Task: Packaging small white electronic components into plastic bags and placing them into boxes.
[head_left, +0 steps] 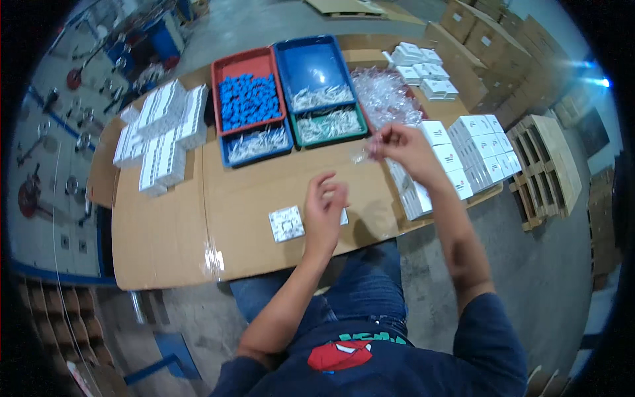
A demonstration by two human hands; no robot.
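Note:
My right hand [403, 151] is raised over the right side of the cardboard-covered table [264, 188], its fingertips pinching a small clear plastic piece [360, 156]. My left hand [324, 210] hovers near the front edge, slightly blurred, its fingers loosely bent and apart with nothing visible in them. Beside it lies a flat white printed square [286, 223]. Another white piece [343, 216] shows partly from behind that hand. Beyond my right hand, a heap of clear plastic pieces [387, 96] fills a red tray [422, 109].
Blue parts [248, 99] fill a red tray [245, 61]. White pieces lie in the blue tray [307, 59], the green tray [331, 140] and a lower blue tray [231, 159]. White boxes are stacked left [162, 126] and right [483, 149]. Wooden pallets [546, 169] stand at right.

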